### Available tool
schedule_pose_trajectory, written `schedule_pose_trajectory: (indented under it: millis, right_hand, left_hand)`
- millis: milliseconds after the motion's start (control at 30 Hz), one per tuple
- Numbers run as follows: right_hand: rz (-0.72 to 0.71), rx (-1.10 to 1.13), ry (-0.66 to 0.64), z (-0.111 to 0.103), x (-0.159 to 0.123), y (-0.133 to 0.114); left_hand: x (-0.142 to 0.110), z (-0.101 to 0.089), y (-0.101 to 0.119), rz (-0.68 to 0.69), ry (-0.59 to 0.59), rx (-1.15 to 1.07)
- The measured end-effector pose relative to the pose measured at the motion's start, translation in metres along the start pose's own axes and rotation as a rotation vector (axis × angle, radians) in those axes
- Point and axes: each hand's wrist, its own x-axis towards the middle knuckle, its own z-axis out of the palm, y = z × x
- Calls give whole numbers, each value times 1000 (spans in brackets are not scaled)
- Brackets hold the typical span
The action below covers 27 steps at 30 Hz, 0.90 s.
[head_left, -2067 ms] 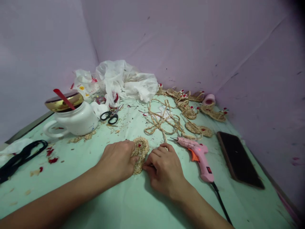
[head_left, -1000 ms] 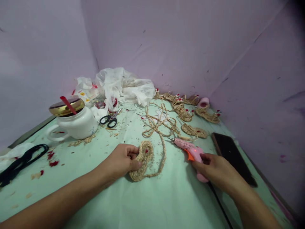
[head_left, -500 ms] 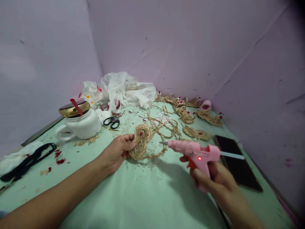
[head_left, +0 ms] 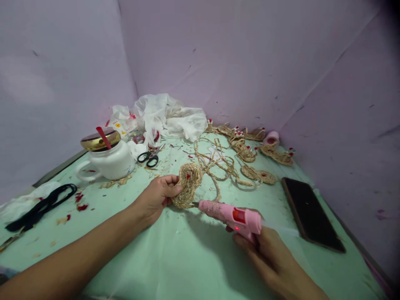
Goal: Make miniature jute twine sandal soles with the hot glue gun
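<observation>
A: What's showing on the left?

B: The white mug point(head_left: 114, 166) is standing near the scissors point(head_left: 152, 158). Next, the left hand point(head_left: 158, 193) is pinching the coiled straw piece point(head_left: 187, 191) by its left edge, thumb against fingers, above the table's middle.

A: And what's changing?

B: Braided cord point(head_left: 218, 190) is trailing from the piece's lower right, and the glue gun point(head_left: 218, 209) is no longer pointing from well apart: its nozzle is now meeting that edge. I can't tell whether it's touching.

A: Meaning?

B: The work seems to be passing from fetching the tool to using it there. The right hand point(head_left: 271, 252) is wrapping the handle; farther right, a phone point(head_left: 313, 214) is lying flat.
</observation>
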Motion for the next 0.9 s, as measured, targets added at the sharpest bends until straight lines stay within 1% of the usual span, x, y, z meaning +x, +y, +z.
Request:
schedule_pose_trajectory:
  millis: [133,300,500,700,900]
  right_hand:
    - [-15,-58,-11,0,3,-6]
    - [-38,-80,-3,0,5,-9]
    - [-8,-72,67,2,3,-7]
    - [-29,-100,40,2,0,0]
    - [9,-75,-14,1,0,1]
  left_hand:
    - [0,-1,0,-3,7,-3]
    - [-1,-1,0,-7,2,4]
    - [-1,0,1,-10,11,5]
    - [-1,0,0,-14,-2,16]
    - [-1,0,1,-20,3,25]
